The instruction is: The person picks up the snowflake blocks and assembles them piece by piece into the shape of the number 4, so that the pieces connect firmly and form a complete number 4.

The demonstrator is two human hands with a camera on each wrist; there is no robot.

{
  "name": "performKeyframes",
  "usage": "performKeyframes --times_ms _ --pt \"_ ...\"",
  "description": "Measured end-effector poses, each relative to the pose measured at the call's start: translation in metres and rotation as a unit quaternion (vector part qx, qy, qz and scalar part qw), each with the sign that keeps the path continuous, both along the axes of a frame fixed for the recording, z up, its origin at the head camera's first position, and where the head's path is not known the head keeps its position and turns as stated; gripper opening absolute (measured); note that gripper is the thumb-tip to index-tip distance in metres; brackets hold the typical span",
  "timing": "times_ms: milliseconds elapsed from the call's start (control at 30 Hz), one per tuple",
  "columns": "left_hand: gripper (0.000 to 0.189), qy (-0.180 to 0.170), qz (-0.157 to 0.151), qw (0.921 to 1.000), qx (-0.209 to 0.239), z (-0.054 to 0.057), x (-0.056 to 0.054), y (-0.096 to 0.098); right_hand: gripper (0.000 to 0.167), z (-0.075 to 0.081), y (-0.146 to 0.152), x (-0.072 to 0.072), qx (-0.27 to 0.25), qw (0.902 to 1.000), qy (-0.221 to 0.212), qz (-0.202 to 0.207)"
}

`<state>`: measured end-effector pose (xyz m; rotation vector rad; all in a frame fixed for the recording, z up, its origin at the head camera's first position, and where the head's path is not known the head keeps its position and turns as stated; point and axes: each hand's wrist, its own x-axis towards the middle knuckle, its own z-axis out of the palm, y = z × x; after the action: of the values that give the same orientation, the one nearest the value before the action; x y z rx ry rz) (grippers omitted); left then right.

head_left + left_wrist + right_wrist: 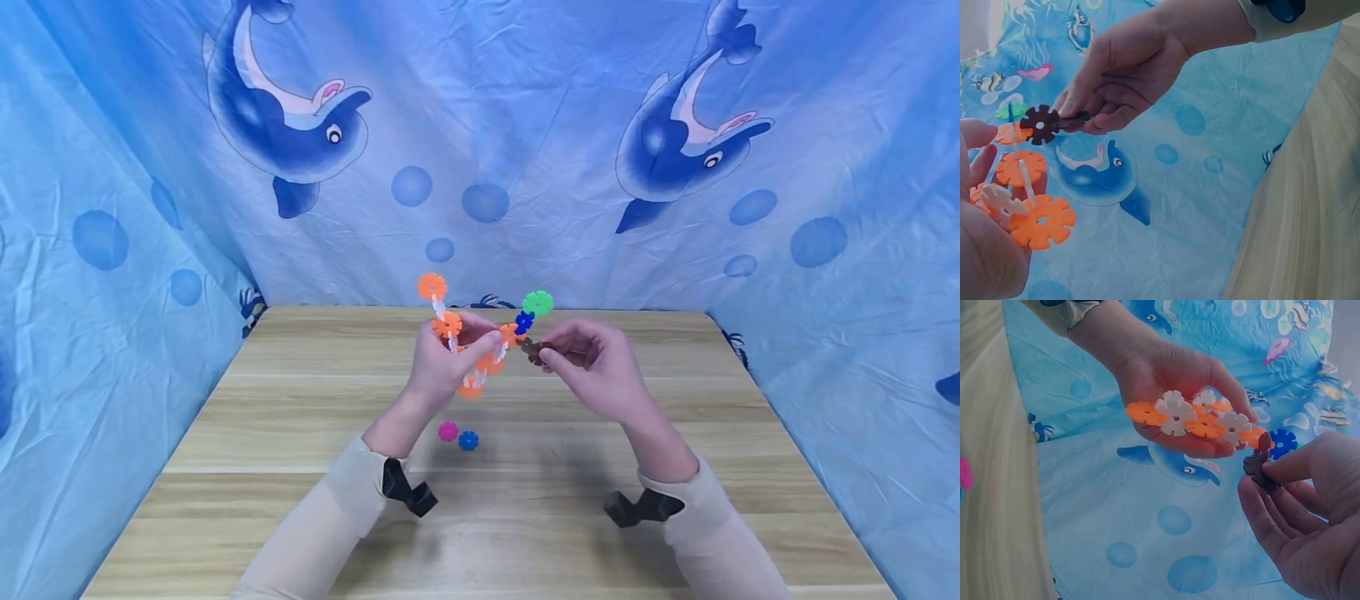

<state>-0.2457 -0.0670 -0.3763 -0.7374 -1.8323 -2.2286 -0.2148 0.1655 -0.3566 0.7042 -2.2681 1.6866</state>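
Observation:
My left hand (435, 364) holds up a bent chain of slotted snowflake discs, orange (1042, 222) alternating with white (1176, 413). Thumb and fingers grip it near its right end, at an orange disc. A dark blue disc (1283, 444) and a green disc (537, 303) rise from that end. Between thumb and fingertips, my right hand (606, 373) pinches a pair of brown snowflake discs (1040, 125) slotted together at an angle. One brown disc is right at the edge of the chain's end orange disc (509, 333).
On the wooden table (300, 500), a pink disc (447, 431) and a blue disc (468, 440) lie side by side below the left hand. A blue curtain (540, 242) printed with dolphins encloses the table's back and sides.

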Motion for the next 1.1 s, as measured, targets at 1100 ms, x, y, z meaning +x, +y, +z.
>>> performKeyframes --times_ms 1100 --pt "0.040 -0.067 -0.079 0.9710 0.215 -0.014 0.013 0.043 0.019 -0.023 -0.022 0.001 -0.189 0.9806 0.048 0.023"
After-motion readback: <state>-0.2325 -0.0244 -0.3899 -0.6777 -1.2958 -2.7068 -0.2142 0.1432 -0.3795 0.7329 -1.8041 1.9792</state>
